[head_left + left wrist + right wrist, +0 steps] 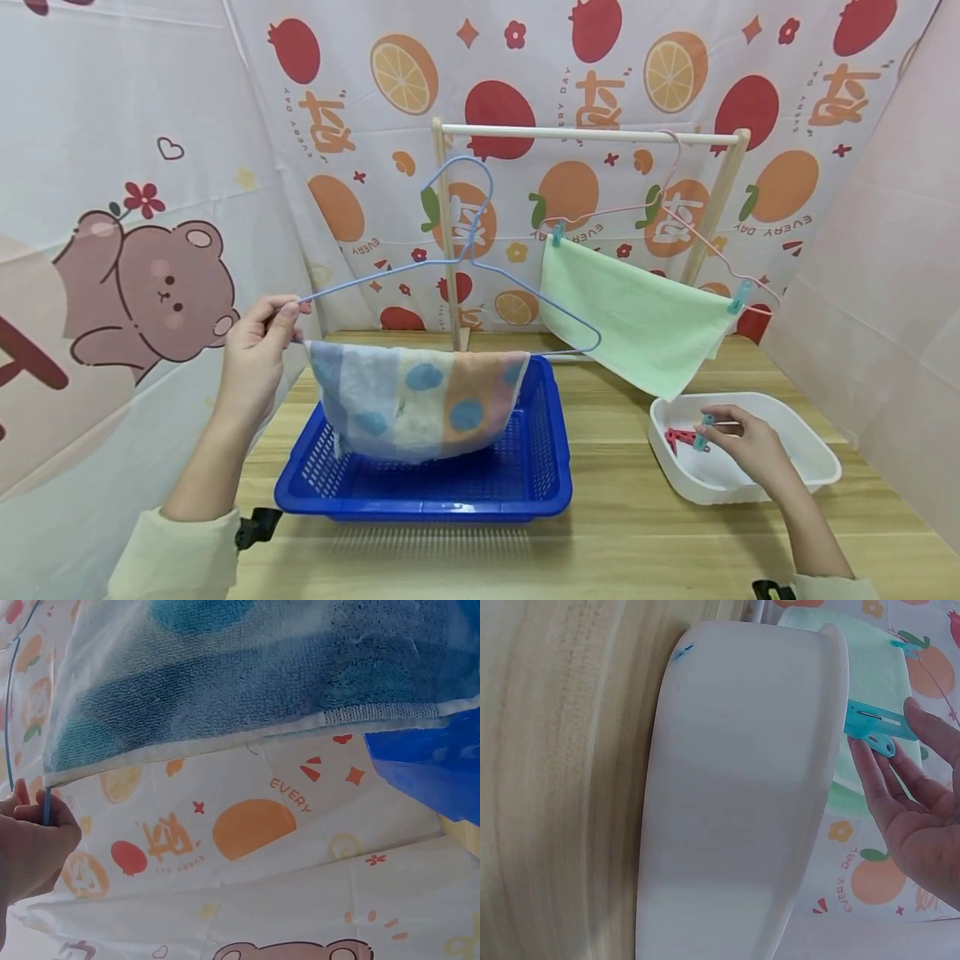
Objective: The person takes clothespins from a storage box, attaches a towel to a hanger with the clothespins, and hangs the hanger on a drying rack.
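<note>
My left hand (258, 354) grips the left end of a blue clothes hanger (517, 287), holding it up over the blue basket. A patterned towel (420, 400) with blue, white and orange patches hangs folded over the hanger's lower bar. In the left wrist view, the fingers pinch the hanger beside the towel's corner. Over the white bin, my right hand (753, 446) pinches a teal clothespin (874, 724) between thumb and fingers. Several red clothespins (678, 437) lie inside the bin beneath it.
The blue plastic basket (423, 507) stands below the towel. At right is the white bin (821, 467). Behind, a wooden rack (555, 132) carries a pink hanger (701, 237) with a light green towel (630, 308), clipped by teal clothespins (740, 297). Printed curtains enclose the wooden table.
</note>
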### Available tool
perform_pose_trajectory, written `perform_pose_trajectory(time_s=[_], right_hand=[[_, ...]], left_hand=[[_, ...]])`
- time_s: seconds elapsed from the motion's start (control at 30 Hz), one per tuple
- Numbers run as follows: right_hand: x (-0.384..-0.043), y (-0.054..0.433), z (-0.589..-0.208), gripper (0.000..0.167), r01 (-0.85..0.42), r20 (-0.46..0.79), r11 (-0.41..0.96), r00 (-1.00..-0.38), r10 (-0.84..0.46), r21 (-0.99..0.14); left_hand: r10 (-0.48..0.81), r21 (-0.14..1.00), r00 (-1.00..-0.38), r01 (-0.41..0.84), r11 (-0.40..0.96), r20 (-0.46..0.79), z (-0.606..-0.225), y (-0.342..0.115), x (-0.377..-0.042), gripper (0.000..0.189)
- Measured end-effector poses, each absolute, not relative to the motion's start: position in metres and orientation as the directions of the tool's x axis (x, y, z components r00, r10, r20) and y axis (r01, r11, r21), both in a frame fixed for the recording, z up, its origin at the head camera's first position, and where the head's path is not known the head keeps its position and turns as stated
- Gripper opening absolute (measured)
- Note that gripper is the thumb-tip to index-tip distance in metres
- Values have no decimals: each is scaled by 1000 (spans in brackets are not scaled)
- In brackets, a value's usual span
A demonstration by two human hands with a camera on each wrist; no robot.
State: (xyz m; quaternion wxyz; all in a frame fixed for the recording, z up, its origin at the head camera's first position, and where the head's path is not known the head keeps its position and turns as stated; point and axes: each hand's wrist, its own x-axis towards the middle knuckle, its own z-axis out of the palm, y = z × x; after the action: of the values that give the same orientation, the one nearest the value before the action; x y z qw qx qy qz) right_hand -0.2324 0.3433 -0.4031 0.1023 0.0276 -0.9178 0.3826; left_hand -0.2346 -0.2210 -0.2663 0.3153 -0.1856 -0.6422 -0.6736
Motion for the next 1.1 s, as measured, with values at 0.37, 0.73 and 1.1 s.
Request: perform_pose_trajectory(time_s=[0.37,0.73,1.1], right_hand=[[-233,344,-403,47,-140,223,706,-974,26,-694],[-233,344,-402,48,-126,205,704,-978,28,-699],[-234,345,-405,50,-118,196,703,-980,30,-701]], left_hand=[[-184,732,-725,680,-45,663,-262,-219,-234,13],[-185,718,-703,696,21,687,-249,-214,-233,11],[-172,725,-704,674,144,689,-246,-209,-233,12]])
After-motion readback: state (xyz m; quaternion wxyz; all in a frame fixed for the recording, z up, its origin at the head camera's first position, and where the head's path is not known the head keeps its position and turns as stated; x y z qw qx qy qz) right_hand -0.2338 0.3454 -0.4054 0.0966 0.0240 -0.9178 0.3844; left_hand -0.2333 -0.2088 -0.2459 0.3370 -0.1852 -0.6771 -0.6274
